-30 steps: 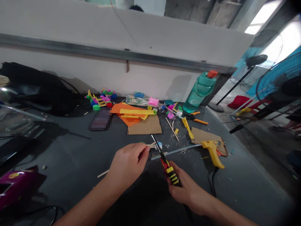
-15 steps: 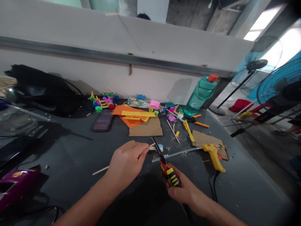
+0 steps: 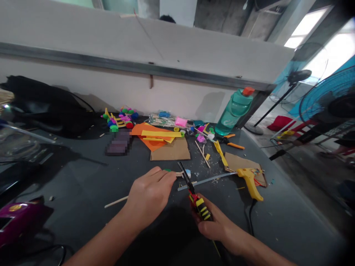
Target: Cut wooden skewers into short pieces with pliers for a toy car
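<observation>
My left hand [image 3: 152,190] is closed round a thin wooden stick [image 3: 116,201], which shows on both sides of the fist. Its short right end reaches the jaws of the pliers [image 3: 203,209]. These have yellow and black handles and a long dark nose, and my right hand [image 3: 212,221] is wrapped round the handles. The nose points up and away, its two jaws slightly apart at the tips. Beneath the jaws lies a clear glue stick [image 3: 208,180], running to the yellow glue gun [image 3: 250,181]. A small blue and white piece [image 3: 188,173] sits just beyond the jaws.
Cardboard [image 3: 172,150] and orange sheets [image 3: 154,145] lie ahead. Colourful figures [image 3: 119,121] stand behind a blurred dark object [image 3: 119,143]. A teal bottle [image 3: 231,112] and orange-handled pliers [image 3: 235,145] are at the back right. A purple tool [image 3: 19,221] is at left.
The view has shifted slightly. The pliers' jaw tips are a little farther apart. The stick's end has tilted, and a green bit now shows behind my left hand.
</observation>
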A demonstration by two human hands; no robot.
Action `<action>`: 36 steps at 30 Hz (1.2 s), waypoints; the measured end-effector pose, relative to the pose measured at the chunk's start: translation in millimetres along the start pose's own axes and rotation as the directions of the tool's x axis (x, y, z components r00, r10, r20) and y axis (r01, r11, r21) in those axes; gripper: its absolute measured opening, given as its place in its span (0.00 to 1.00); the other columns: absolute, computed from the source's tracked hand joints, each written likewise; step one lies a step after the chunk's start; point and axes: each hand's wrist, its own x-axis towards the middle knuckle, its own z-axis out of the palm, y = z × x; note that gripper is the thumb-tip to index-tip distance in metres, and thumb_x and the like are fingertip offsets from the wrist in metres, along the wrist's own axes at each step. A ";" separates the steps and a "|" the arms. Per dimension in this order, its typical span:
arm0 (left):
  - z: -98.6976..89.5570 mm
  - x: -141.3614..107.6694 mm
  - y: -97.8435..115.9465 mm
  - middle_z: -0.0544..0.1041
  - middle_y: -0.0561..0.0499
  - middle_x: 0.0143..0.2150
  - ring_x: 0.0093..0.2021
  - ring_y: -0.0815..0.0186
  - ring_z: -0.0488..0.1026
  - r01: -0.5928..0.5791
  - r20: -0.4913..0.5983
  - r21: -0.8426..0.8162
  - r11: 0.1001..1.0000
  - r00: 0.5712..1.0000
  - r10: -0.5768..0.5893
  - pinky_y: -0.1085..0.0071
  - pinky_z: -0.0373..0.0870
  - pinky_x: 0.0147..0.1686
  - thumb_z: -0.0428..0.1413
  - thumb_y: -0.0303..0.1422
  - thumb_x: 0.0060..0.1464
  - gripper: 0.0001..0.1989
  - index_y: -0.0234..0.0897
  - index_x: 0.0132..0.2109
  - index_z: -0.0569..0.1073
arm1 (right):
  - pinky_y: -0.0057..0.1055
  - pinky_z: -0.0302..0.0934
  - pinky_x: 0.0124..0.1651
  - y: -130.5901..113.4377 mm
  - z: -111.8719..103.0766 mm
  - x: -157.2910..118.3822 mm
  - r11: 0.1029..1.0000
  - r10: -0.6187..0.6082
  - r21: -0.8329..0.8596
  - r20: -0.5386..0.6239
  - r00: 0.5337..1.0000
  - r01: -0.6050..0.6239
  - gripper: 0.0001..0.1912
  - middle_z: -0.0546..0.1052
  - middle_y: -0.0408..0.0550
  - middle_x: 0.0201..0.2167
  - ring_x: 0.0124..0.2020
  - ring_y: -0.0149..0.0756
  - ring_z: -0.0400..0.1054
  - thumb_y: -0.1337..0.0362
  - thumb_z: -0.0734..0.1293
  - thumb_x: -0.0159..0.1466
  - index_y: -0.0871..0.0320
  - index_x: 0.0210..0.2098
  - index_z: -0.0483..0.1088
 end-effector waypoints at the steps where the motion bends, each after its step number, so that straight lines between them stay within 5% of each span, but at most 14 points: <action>1: 1.0 0.4 0.2 0.76 0.51 0.29 0.31 0.65 0.69 0.016 -0.013 -0.016 1.000 1.000 -0.017 0.68 0.66 0.35 0.48 0.26 0.59 0.10 0.38 0.38 0.74 | 0.25 0.49 0.30 0.3 0.0 -0.5 1.000 0.001 -0.016 -0.002 1.000 -0.001 0.17 0.62 0.39 0.27 0.28 0.29 0.51 0.67 0.65 0.45 0.57 0.36 0.64; 6: 1.1 5.8 1.2 0.75 0.54 0.27 0.27 0.68 0.71 0.230 0.108 -0.208 0.951 0.971 -0.212 0.74 0.63 0.27 0.46 0.32 0.62 0.11 0.39 0.35 0.73 | 0.24 0.48 0.28 5.0 1.6 3.2 0.997 -0.068 -0.043 -0.044 0.997 0.066 0.18 0.59 0.37 0.26 0.26 0.28 0.51 0.72 0.62 0.43 0.56 0.35 0.62; 10: -2.6 8.3 1.8 0.73 0.56 0.25 0.26 0.69 0.69 0.306 0.198 -0.248 0.919 0.945 -0.262 0.74 0.60 0.25 0.45 0.33 0.62 0.14 0.39 0.30 0.70 | 0.24 0.49 0.29 3.5 3.4 5.6 0.996 -0.072 -0.062 -0.040 0.997 0.070 0.20 0.60 0.38 0.27 0.28 0.29 0.53 0.71 0.62 0.42 0.56 0.37 0.63; 23: -1.6 1.5 -3.4 0.73 0.53 0.26 0.30 0.65 0.66 0.051 0.026 0.001 0.999 0.998 -0.051 0.69 0.61 0.31 0.47 0.27 0.60 0.10 0.39 0.33 0.72 | 0.25 0.45 0.28 12.0 0.7 10.3 0.999 0.001 0.045 0.014 1.000 -0.002 0.22 0.61 0.39 0.28 0.27 0.28 0.50 0.62 0.68 0.42 0.57 0.37 0.62; 29: 2.5 -0.5 -2.6 0.73 0.52 0.27 0.31 0.63 0.67 0.042 0.027 0.028 0.999 0.999 -0.043 0.68 0.61 0.33 0.47 0.26 0.60 0.10 0.38 0.36 0.73 | 0.25 0.45 0.27 18.6 -0.3 12.4 0.996 0.011 0.088 0.031 0.999 -0.013 0.21 0.61 0.40 0.27 0.26 0.28 0.51 0.62 0.67 0.42 0.57 0.37 0.61; 33: 4.8 2.6 3.0 0.73 0.53 0.27 0.30 0.66 0.68 0.225 0.121 -0.160 0.961 0.971 -0.208 0.72 0.60 0.30 0.45 0.32 0.62 0.12 0.38 0.34 0.71 | 0.25 0.45 0.28 8.3 3.4 4.9 1.000 0.003 0.018 -0.003 1.000 -0.003 0.18 0.60 0.39 0.27 0.27 0.28 0.50 0.65 0.65 0.43 0.57 0.34 0.61; 36: 3.2 7.7 6.5 0.71 0.55 0.24 0.25 0.69 0.67 0.412 0.328 -0.299 0.861 0.891 -0.312 0.74 0.57 0.25 0.41 0.37 0.64 0.17 0.37 0.30 0.67 | 0.25 0.47 0.29 1.4 5.4 0.1 1.000 -0.020 -0.013 -0.004 1.000 0.019 0.20 0.60 0.39 0.28 0.28 0.29 0.50 0.66 0.64 0.43 0.57 0.37 0.62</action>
